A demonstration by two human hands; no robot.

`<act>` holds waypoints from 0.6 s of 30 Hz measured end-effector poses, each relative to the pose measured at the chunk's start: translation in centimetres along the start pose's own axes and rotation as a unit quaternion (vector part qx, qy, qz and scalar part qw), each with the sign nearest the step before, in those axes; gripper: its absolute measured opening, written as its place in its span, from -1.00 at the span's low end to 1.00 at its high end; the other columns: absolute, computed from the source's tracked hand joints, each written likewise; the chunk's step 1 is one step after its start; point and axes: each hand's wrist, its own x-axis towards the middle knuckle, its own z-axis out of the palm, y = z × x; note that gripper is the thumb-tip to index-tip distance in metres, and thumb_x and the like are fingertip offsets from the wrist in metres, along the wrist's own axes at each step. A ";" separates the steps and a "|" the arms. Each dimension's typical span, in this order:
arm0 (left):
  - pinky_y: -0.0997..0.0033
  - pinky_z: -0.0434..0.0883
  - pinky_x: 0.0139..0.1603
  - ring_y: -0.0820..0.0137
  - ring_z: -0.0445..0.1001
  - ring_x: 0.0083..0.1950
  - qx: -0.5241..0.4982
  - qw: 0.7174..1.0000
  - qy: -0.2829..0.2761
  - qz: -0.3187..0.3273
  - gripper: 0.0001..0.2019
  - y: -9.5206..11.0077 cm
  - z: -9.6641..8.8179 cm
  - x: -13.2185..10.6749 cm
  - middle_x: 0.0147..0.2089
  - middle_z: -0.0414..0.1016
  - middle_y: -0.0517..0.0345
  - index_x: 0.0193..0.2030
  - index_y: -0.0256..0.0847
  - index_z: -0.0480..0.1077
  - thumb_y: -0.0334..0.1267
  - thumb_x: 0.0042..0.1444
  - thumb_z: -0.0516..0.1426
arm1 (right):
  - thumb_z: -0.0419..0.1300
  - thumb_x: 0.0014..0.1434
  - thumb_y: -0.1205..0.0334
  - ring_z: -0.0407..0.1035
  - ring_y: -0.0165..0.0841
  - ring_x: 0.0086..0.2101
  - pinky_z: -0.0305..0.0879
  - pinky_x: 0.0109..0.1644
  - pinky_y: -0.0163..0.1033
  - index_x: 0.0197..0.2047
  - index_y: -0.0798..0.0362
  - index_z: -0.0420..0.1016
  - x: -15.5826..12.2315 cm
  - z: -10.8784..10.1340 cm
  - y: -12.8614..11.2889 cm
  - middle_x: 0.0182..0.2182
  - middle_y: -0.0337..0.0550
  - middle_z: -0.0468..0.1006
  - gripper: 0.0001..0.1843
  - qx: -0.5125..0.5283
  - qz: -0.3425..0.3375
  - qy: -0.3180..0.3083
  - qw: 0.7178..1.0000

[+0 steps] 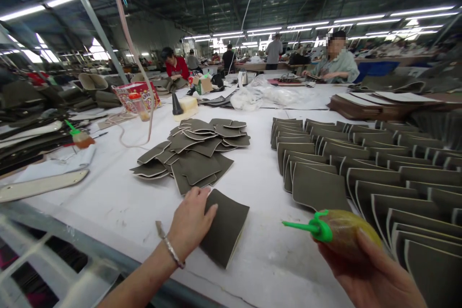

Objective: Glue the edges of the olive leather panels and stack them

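Note:
My left hand (193, 219) is at the left edge of a dark olive leather-like piece (229, 226) with a pale edge. Its thumb lies over the top face, and the fingertips are partly hidden at the far corner. In my right hand (364, 262) is a squeeze bottle (348, 228) of yellowish-brown liquid. Its green nozzle points left, level above the table. Just beyond my left hand lies a loose pile of similar dark pieces (202, 166). To the right, folded dark pieces (317, 185) stand in close rows, partly behind the bottle.
Another green-tipped bottle (83, 139) and a pale strap (45, 185) lie at the left of the white table (260, 173). A hose (149, 115) hangs onto it. Further back are a black cone (176, 105), plastic bags (265, 94) and brown stacks (357, 106). Several people work beyond.

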 end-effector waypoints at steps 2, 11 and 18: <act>0.28 0.30 -0.03 0.18 0.42 -0.01 0.011 0.999 -0.021 -0.045 -0.67 -0.9 -0.1 0.7 -0.04 0.44 -0.07 0.04 -0.27 0.38 -0.22 0.14 0.11 | 0.35 -0.04 0.04 0.50 -0.05 -0.10 0.53 -0.19 -0.18 -0.17 -0.12 0.66 -0.4 0.0 0.0 -0.02 -0.10 0.57 -0.68 0.005 0.008 -0.006 1.000; 0.55 -0.22 -0.57 0.62 -0.11 -0.60 -0.432 0.881 -0.149 -0.121 -0.63 -0.7 -3.6 1.5 -0.58 0.03 0.45 -0.40 -0.19 0.21 -0.01 -0.17 0.25 | 0.43 -0.03 0.02 0.47 0.02 -0.05 0.51 -0.07 -0.03 -0.11 -0.08 0.61 0.0 -3.0 -0.9 -0.03 -0.04 0.58 -0.61 -0.047 -0.097 -0.115 0.987; 0.59 -0.18 -0.58 0.63 -0.02 -0.56 -0.418 0.896 -0.144 -0.050 -0.65 3.7 -7.4 1.7 -0.55 0.19 0.38 -0.40 -0.22 0.23 -0.07 -0.11 0.27 | 0.39 0.03 -0.10 0.49 -0.10 -0.16 0.47 -0.13 -0.20 0.07 -0.01 0.37 -0.4 -2.1 -0.7 -0.15 -0.09 0.58 -0.38 -0.320 -0.320 -0.100 0.886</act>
